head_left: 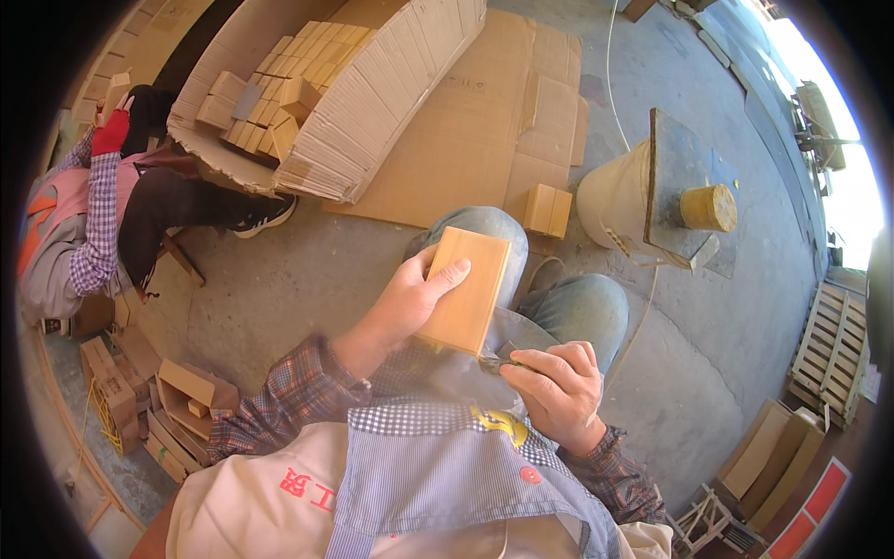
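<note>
Seemingly to steady it, the left hand (410,296) clamps the wooden block (468,284) mid-view, thumb across its face, while the right hand (557,384), toward half past four, pinches a slim dark tool (504,362) near its six-o'clock end.

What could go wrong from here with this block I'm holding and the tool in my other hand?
The small dark tool in your right hand is right by the lower corner of the wooden block; if it slips, it might mark the wood. Your left hand alone seems to grip the block, above your lap, so a loosened hold could drop it. The yellowish tin on the board might tip if the board gets knocked.
</note>
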`<state>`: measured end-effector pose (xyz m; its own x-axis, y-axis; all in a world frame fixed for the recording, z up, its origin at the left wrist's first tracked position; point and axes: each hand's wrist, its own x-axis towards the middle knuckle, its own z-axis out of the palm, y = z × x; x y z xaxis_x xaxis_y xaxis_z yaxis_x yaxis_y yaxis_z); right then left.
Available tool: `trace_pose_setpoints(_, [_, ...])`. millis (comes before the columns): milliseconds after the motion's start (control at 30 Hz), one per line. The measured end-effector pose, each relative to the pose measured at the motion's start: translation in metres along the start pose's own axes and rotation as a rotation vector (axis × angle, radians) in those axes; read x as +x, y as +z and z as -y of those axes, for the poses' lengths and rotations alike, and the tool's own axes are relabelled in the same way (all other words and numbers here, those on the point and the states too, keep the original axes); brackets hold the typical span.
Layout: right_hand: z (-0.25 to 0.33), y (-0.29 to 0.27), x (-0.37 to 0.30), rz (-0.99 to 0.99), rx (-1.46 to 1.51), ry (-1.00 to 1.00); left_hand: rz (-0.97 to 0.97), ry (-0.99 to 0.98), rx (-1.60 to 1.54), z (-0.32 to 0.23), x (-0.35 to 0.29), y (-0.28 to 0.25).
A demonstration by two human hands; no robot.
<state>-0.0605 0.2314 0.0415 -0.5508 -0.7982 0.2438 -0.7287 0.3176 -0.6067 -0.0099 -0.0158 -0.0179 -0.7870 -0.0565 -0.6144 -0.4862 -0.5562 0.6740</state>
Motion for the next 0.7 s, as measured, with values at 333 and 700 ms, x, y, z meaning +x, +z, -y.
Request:
trace_pose_setpoints(333, [0.012, -0.003, -0.028, 0.024, -0.042, -0.101, -0.022, 0.016, 0.036, 0.017, -0.024, 0.01])
trace_pose_setpoints(700, [0.023, -0.019, -0.027, 0.08, -0.144, -0.115, -0.014, 0.059, 0.071, 0.025, -0.028, 0.014])
